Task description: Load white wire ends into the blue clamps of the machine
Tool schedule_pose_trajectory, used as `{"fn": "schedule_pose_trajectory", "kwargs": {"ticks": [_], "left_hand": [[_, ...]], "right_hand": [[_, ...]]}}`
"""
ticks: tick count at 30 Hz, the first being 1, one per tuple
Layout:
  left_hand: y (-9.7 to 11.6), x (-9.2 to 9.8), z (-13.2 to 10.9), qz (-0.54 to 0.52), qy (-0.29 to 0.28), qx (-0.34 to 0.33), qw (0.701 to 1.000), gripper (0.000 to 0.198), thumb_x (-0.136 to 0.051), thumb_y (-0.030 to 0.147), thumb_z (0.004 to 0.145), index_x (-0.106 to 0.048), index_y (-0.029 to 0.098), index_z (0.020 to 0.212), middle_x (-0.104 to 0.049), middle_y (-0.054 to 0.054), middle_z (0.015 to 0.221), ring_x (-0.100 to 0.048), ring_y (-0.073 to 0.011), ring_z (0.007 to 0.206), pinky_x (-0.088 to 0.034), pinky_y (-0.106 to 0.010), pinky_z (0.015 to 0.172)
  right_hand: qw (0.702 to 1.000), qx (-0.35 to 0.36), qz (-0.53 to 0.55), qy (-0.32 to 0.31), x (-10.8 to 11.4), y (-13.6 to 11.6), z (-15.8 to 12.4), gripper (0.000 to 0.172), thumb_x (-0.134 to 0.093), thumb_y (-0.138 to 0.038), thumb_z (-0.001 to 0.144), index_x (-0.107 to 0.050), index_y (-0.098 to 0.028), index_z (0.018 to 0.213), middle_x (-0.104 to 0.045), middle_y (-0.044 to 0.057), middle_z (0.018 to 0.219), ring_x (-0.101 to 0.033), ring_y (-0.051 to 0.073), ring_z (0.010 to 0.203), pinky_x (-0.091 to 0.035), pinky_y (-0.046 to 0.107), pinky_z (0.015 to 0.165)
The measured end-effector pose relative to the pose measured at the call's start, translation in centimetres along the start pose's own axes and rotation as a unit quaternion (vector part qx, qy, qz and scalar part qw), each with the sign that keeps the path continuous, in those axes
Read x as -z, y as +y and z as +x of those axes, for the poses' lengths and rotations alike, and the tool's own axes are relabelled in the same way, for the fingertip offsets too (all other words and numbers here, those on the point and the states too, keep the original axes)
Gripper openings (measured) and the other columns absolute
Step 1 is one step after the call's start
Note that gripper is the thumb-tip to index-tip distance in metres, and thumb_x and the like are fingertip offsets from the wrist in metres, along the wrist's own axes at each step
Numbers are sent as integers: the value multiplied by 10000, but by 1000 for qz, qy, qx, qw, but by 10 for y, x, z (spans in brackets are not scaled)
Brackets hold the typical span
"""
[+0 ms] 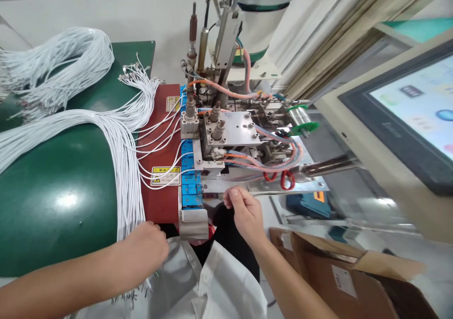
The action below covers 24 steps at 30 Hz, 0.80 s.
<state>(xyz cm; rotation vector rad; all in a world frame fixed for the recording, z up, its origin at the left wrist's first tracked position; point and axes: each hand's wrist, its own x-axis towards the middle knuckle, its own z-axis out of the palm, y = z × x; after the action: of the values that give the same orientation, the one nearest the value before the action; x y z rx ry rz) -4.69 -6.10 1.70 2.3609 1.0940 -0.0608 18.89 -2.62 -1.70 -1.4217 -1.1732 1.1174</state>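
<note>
My left hand [144, 249] is closed, knuckles up, over the lower end of a bundle of white cables [122, 177]. Loose cable ends stick out below it; what its fingers hold is hidden. With thumb and fingers pinched together, my right hand [247, 213] is just in front of the machine's metal plate [230, 184]; anything in the pinch is too small to see. Between the hands runs a row of blue clamp blocks [191, 189], ending at a curved metal guide [194, 223]. Several white cables reach from the bundle into the blue blocks.
A second coil of white cables [76, 64] lies on the green table [71, 201]. The machine head [230, 128] has hoses and a wire spool [300, 120]. At right are a touchscreen [417, 102] and, below, an open cardboard box [329, 272].
</note>
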Motion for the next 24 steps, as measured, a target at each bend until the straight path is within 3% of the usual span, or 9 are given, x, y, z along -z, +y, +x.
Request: {"fn": "schedule_pose_trajectory", "kwargs": {"ticks": [3,5,6,8,11,17,24], "left_hand": [[1,10,3,56,-77,-69,993,208,-472,5,651,-577,174,591,-563,-38,589,-543,-186,571,-406,-296,574],[5,23,15,0,-68,-93,993,259,-436,6,724,-621,185,745,-601,-37,723,-564,-171,688,-430,-275,634],[7,28,24,-45,-39,-87,994,278,-417,38,778,-626,203,860,-606,-33,792,-564,-157,736,-439,-262,656],[11,33,41,-124,76,-48,988,275,-394,123,849,-595,212,1014,-598,-42,883,-558,-147,806,-454,-266,710],[16,27,61,-193,200,1,961,259,-381,176,880,-605,198,1007,-592,-51,909,-563,-141,839,-462,-281,763],[27,9,70,-182,255,21,949,187,-494,224,840,-621,187,973,-630,-50,902,-591,-145,834,-490,-267,758],[30,1,70,-196,335,58,920,182,-508,219,837,-627,217,975,-676,-17,829,-620,-127,748,-510,-243,716]], "right_hand": [[1000,-7,2,11,1,1,-2,382,-431,-463,829,-501,-179,584,-457,-18,515,-414,108,495,-343,230,477],[1000,-3,8,9,0,0,-6,380,-437,-454,828,-505,-179,575,-465,-17,511,-421,108,491,-351,227,473],[1000,5,13,4,-1,-2,-8,375,-438,-447,830,-518,-178,580,-478,-15,516,-432,108,492,-360,227,476],[999,27,21,-17,-4,-5,-14,357,-427,-431,839,-576,-176,639,-531,2,557,-477,118,516,-392,235,499],[997,53,37,-29,-8,-9,-19,316,-417,-403,849,-642,-183,814,-611,37,678,-549,146,589,-445,263,550],[999,48,5,-9,-12,-15,-13,169,-542,-306,786,-665,-196,749,-659,45,734,-581,161,651,-475,292,636],[978,-55,202,-23,-23,-8,-11,242,-516,-370,794,-664,-179,821,-603,16,625,-526,128,561,-455,272,564]]}}
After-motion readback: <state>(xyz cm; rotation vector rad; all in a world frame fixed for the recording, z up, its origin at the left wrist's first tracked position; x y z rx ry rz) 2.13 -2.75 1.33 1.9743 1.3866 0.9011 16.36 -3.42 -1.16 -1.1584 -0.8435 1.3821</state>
